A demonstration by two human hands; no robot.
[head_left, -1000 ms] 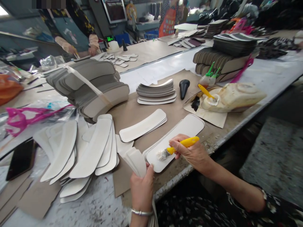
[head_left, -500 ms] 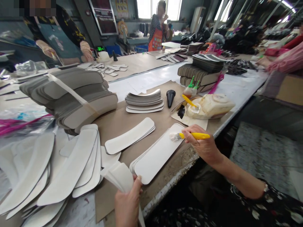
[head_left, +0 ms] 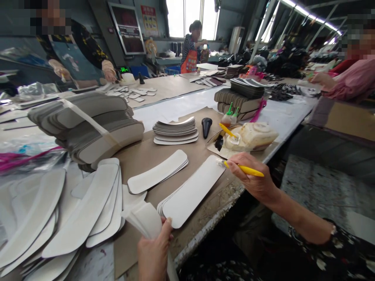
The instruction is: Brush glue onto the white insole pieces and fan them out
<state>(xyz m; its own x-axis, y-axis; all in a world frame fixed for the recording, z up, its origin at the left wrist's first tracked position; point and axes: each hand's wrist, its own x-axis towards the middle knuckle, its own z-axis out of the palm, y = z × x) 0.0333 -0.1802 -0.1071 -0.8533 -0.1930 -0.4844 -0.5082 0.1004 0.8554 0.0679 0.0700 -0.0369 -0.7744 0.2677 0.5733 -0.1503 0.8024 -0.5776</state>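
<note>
Right hand [head_left: 252, 179] grips yellow-handled paintbrush [head_left: 250, 170] at 1 o'clock of white round-cornered strip [head_left: 191, 195]; left hand [head_left: 154, 249] grasps bent white strips [head_left: 146, 220], 7 o'clock.

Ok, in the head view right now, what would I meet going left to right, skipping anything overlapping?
Blue apron, left hand, black cone, right hand holding the yellow brush, pink sleeve.
</note>
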